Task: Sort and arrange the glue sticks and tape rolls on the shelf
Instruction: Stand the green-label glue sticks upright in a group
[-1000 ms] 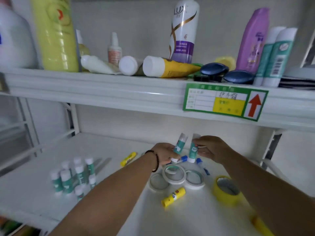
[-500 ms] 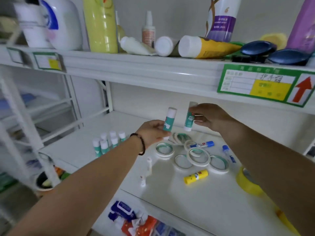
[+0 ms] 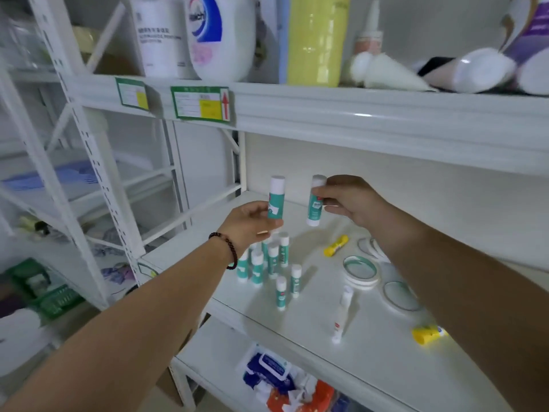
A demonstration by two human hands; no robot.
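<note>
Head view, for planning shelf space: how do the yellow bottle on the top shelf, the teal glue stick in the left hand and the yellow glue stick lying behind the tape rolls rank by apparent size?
1. Yellow bottle, clearly largest.
2. Teal glue stick gripped by the left hand.
3. Yellow glue stick, which looks smallest; it lies farther back, so the true gap from the teal one is unsure.

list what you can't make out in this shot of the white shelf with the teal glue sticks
Head view only:
- Standing cluster of teal glue sticks: the left hand covers its back, so no exact count.
- White tape rolls: the right forearm hides some.
- Yellow glue stick: the same forearm cuts off its end.
- Green shelf label: print too blurred to read.
- Purple bottle: cut by the frame edge.
</note>
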